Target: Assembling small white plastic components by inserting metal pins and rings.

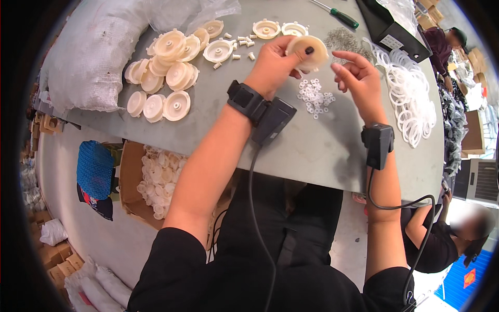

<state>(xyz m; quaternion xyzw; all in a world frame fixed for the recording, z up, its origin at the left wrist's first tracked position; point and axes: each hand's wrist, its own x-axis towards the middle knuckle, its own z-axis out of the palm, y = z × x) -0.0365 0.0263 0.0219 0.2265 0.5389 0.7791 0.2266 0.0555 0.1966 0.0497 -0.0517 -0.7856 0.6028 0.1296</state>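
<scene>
My left hand (pixel 275 65) is closed on a cream round plastic cap (pixel 318 46), holding it above the table. A small dark spot shows at the thumb tip; I cannot tell what it is. Just right of the cap, my right hand (pixel 359 80) is raised with its fingers curved and apart, and nothing can be made out in them. Below the hands lies a pile of small white washers (pixel 314 98). Similar cream caps (pixel 176 105) are stacked at the left, with several small white plugs (pixel 243 40) beside them. Thin metal springs or pins (pixel 345 41) form a heap behind the right hand.
White sealing rings (pixel 410 99) spread along the table's right side, near a black box (pixel 397 31) and a green-handled screwdriver (pixel 343 18). A white woven sack (pixel 93 57) fills the left. Below stands a carton of white parts (pixel 136 171). Two other people are at the right.
</scene>
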